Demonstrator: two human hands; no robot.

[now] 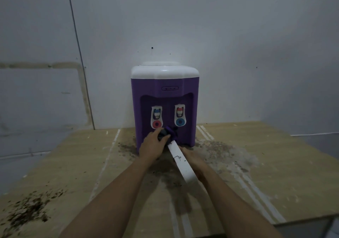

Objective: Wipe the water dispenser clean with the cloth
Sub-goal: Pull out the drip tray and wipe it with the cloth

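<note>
Dispenser (165, 98) at frame centre on bench (256, 155); cloth (167, 134) gripped by left hand (153, 144) fingers against its lower front; white strip (181, 162) covers right hand (190, 155), grip unclear.

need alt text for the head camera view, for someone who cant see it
A person's left hand presses a dark cloth against the lower front of a purple, white-topped water dispenser, while the right hand holds a white strip. The dispenser stands on a dirt-strewn wooden table against a pale wall.
</note>
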